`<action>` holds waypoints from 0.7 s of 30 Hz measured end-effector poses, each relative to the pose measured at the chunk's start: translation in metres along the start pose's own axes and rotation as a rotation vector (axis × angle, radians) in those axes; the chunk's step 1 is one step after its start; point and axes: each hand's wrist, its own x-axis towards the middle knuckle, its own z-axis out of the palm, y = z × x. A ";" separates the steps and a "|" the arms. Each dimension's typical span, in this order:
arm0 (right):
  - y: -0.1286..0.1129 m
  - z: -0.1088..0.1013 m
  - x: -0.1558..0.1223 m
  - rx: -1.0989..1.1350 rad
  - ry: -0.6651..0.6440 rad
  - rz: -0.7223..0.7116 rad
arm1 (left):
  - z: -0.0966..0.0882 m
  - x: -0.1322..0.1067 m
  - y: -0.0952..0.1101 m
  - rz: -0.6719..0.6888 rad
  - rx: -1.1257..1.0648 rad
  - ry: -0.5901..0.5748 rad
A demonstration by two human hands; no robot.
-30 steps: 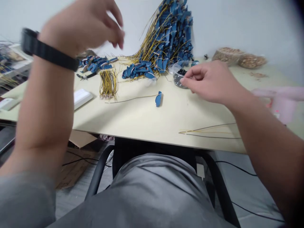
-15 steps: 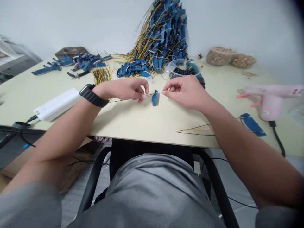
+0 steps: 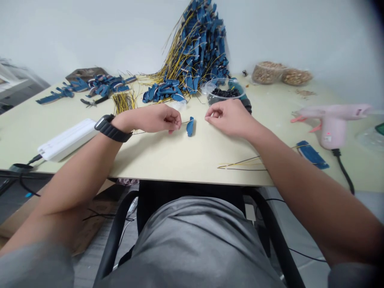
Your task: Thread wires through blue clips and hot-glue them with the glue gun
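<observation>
My left hand [image 3: 157, 119], with a black watch on its wrist, is closed in a pinch on a thin dark wire [image 3: 185, 121]. One end of that wire reaches a small curved blue piece [image 3: 190, 127], which stands on edge just right of the fingertips; the other runs back under the wrist. Across a short gap to the right, my right hand [image 3: 229, 117] has thumb and fingers pressed together. Whatever they pinch, if anything, is too small to see. Under the right forearm lie yellow and black wires [image 3: 240, 163] leading to another blue piece [image 3: 312, 154].
Behind the hands rises a tall heap of wired blue pieces [image 3: 204, 48]. A clear tub [image 3: 226, 96] of small black parts stands near my right hand. A pink glue gun [image 3: 333, 124] is at right; a white power box [image 3: 67, 140], pliers [image 3: 94, 101] and a wire bundle [image 3: 124, 103] are at left.
The whole view has shifted slightly left. My left hand's fingers have drawn closer together on the wire. The right hand keeps its pinch, a little farther from the small blue piece.
</observation>
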 end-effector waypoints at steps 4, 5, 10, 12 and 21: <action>-0.006 0.006 0.000 0.009 -0.016 -0.014 | 0.010 0.003 0.010 -0.002 0.132 0.148; -0.007 0.007 0.000 0.010 -0.022 -0.017 | 0.013 0.005 0.011 -0.001 0.151 0.214; -0.010 0.011 0.004 -0.005 -0.026 -0.010 | 0.028 0.012 0.006 0.077 0.130 0.441; -0.009 0.012 0.005 -0.006 -0.022 -0.010 | 0.030 0.013 0.003 0.134 0.111 0.448; -0.009 0.014 0.008 0.017 -0.022 0.044 | 0.028 0.021 -0.010 0.122 0.180 0.221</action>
